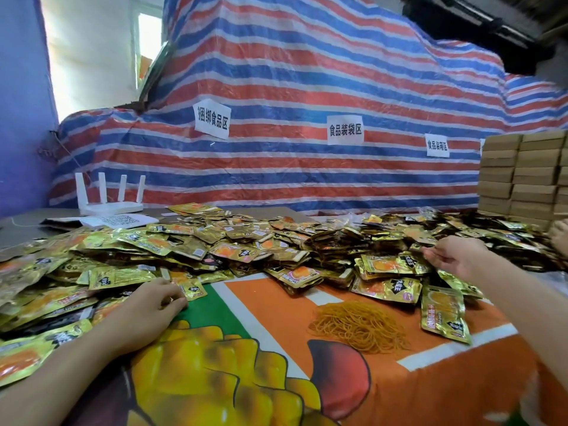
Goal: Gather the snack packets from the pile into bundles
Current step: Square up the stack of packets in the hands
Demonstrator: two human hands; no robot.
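Room: a striped tarp (307, 87) hangs behind the bench (307, 379), which is covered by an orange printed cloth. Paper signs (212, 119) are stuck to the tarp.
Left hand (153, 305): it lies palm down at the near left edge of the pile, with bent fingers touching a packet. I cannot tell whether it grips the packet or only rests on it.
Right hand (455, 256): it reaches into the right side of the pile with loosely curled fingers, their tips at a packet's edge. I cannot tell whether it pinches the packet.
Packets (246, 241): a broad, loose heap of gold foil sachets runs across the bench from left to right. A few lie singly on the cloth near the right hand. No finished bundle shows.
Bands (359, 327): a heap of thin rubber bands lies on the cloth between the hands, just in front of the pile.
Further out: a white router (107, 195) stands at the back left and stacked boxes (522, 173) at the back right.
Handling: the packets look light, flat and pliable. Their glossy foil probably makes them slide over one another, so a stack would likely fan out unless squeezed.
Where to hold: probably best to pinch across the flat faces near the middle, thumb above and fingers below, squaring the edges before banding.
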